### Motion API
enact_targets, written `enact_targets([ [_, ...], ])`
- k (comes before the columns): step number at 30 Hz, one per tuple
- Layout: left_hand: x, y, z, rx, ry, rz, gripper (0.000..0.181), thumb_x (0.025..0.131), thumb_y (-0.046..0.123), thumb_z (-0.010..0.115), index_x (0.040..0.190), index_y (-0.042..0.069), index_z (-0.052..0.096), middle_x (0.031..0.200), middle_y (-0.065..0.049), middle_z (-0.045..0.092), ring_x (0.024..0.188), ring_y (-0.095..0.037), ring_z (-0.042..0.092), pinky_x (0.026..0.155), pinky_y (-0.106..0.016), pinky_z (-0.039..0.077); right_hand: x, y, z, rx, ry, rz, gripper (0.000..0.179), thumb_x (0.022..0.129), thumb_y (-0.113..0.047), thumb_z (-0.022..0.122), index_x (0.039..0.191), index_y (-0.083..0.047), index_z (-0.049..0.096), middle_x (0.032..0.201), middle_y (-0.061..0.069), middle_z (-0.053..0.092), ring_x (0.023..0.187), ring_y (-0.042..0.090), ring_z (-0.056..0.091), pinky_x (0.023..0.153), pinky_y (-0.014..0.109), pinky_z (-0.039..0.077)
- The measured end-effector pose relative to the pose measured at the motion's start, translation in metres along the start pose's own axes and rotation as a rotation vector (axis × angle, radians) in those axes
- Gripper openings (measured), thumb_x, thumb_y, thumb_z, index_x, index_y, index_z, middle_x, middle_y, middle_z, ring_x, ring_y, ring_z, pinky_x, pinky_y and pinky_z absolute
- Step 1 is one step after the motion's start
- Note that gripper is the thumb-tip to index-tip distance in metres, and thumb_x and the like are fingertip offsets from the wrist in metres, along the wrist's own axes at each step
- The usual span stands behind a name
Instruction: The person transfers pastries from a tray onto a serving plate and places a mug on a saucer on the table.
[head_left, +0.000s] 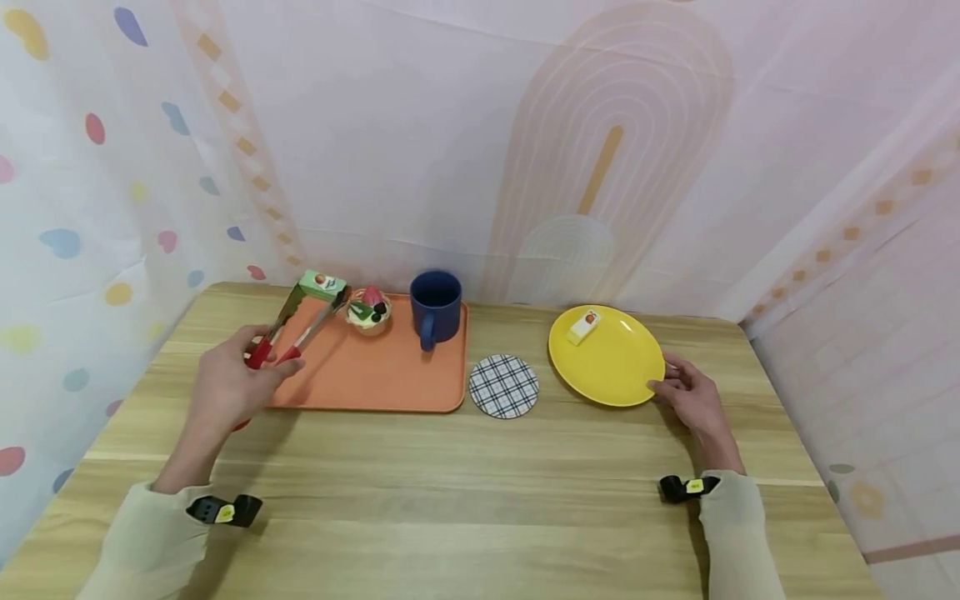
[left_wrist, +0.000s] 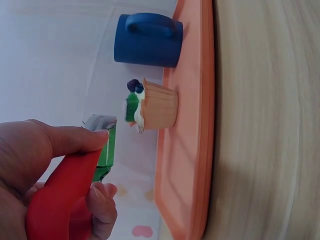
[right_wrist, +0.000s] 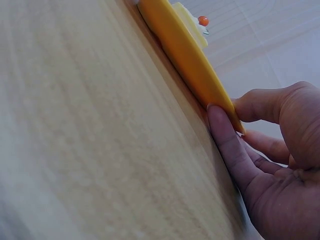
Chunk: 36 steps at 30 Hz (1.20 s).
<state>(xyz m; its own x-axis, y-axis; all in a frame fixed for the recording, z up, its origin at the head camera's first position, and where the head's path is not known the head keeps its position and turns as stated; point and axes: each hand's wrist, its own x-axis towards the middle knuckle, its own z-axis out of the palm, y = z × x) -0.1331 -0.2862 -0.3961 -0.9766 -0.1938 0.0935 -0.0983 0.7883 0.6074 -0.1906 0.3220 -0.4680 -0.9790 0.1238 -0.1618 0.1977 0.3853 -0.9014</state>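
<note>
In the head view my left hand (head_left: 231,379) grips red-handled tongs (head_left: 260,353) over the left of the orange tray (head_left: 375,379). Between the tongs' tips is a green toy cake slice (head_left: 322,285), raised above the tray in the left wrist view. A fruit-topped cupcake (head_left: 368,312) stands on the tray close by, with a dark blue mug (head_left: 437,307) to its right. My right hand (head_left: 692,398) pinches the right rim of a yellow plate (head_left: 615,367). On that plate's upper left lies a pale yellow cake slice (head_left: 583,327).
A round checked coaster (head_left: 504,386) lies between tray and plate on the wooden table (head_left: 480,492). A patterned cloth (head_left: 420,133) hangs behind the table's back edge, and more cloth stands at both sides.
</note>
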Motion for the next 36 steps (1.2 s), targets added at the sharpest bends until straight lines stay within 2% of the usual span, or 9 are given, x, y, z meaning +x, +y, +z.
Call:
enact_targets([
  [9, -0.004, 0.018, 0.0, 0.002, 0.005, 0.036, 0.068, 0.092, 0.039, 0.075, 0.142, -0.001, 0.052, 0.107, -0.025, 0.064, 0.072, -0.027, 0.056, 0.052, -0.03, 0.041, -0.003, 0.0, -0.002, -0.024, 0.008, -0.016, 0.066, 0.098, -0.012, 0.069, 0.156, -0.005, 0.039, 0.135, 0.019, 0.057, 0.088, -0.007, 0.061, 0.078, 0.016, 0.057],
  [17, -0.008, 0.029, 0.001, 0.008, -0.011, 0.036, 0.069, 0.092, 0.039, 0.075, 0.143, 0.0, 0.05, 0.111, -0.025, 0.061, 0.075, -0.029, 0.052, 0.052, -0.031, 0.038, -0.001, 0.002, -0.001, -0.03, 0.01, -0.009, 0.065, 0.098, -0.013, 0.069, 0.156, -0.006, 0.04, 0.13, 0.013, 0.058, 0.089, -0.007, 0.062, 0.079, 0.016, 0.057],
  [26, -0.009, 0.04, 0.002, -0.007, -0.022, 0.054, 0.065, 0.092, 0.036, 0.077, 0.141, 0.002, 0.052, 0.106, -0.022, 0.061, 0.074, -0.028, 0.048, 0.051, -0.031, 0.037, -0.001, 0.0, 0.0, -0.017, 0.0, -0.008, 0.066, 0.098, -0.013, 0.069, 0.157, -0.006, 0.039, 0.133, 0.017, 0.057, 0.089, -0.006, 0.062, 0.079, 0.018, 0.058],
  [31, -0.008, 0.046, 0.005, -0.014, -0.026, 0.084, 0.062, 0.091, 0.034, 0.077, 0.14, 0.004, 0.054, 0.098, -0.017, 0.06, 0.071, -0.025, 0.049, 0.05, -0.03, 0.038, 0.0, -0.001, 0.0, -0.01, 0.002, -0.013, 0.066, 0.098, -0.012, 0.069, 0.157, -0.007, 0.039, 0.13, 0.014, 0.058, 0.088, -0.005, 0.063, 0.079, 0.019, 0.058],
  [36, -0.007, 0.052, 0.006, -0.029, -0.029, 0.088, 0.06, 0.09, 0.032, 0.078, 0.139, 0.005, 0.055, 0.096, -0.016, 0.059, 0.07, -0.024, 0.05, 0.051, -0.029, 0.039, 0.0, 0.0, 0.0, -0.001, 0.003, -0.005, 0.066, 0.097, -0.011, 0.069, 0.156, -0.006, 0.04, 0.123, 0.004, 0.059, 0.089, -0.005, 0.062, 0.079, 0.018, 0.057],
])
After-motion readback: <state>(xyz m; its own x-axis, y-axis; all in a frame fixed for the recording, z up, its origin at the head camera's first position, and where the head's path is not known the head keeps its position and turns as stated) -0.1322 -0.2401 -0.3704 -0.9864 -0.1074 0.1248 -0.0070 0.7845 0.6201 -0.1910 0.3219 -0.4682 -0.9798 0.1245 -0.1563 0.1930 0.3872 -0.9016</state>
